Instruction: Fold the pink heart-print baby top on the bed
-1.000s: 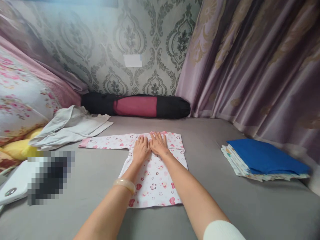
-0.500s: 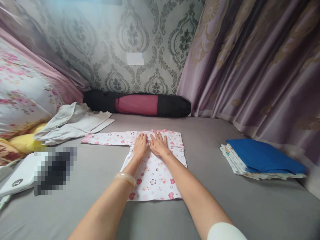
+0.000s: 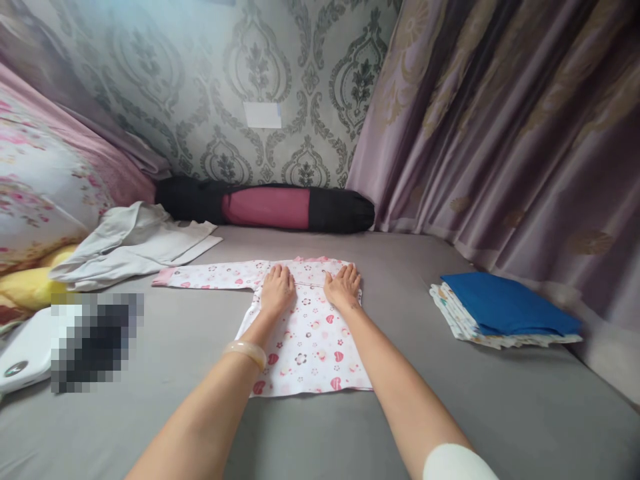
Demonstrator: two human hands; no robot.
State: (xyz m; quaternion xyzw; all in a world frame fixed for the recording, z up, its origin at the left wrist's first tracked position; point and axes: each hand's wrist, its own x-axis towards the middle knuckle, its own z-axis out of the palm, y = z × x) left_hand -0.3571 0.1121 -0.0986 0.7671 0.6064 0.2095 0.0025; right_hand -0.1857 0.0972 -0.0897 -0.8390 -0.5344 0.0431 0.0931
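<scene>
A white long-sleeved shirt (image 3: 310,340) with pink hearts and flowers lies flat on the grey bed sheet. One sleeve (image 3: 210,275) stretches out to the left and ends in a pink cuff; the other sleeve lies folded across the upper body of the shirt. My left hand (image 3: 279,290) rests flat near the left shoulder, fingers pointing away from me. On the right shoulder edge, over the folded sleeve, my right hand (image 3: 343,287) presses down with its fingers stretched out. Neither hand grasps the cloth.
To the right lies a stack of folded clothes with a blue cloth (image 3: 507,303) on top. A crumpled light grey garment (image 3: 133,243) is at the left, near a yellow plush item (image 3: 33,287) and a white device (image 3: 27,347). A black and maroon roll bag (image 3: 265,207) lies along the wall.
My right hand has slid right, from the middle of the shirt to its right shoulder edge. My left hand stays near the left shoulder. The view has shifted slightly.
</scene>
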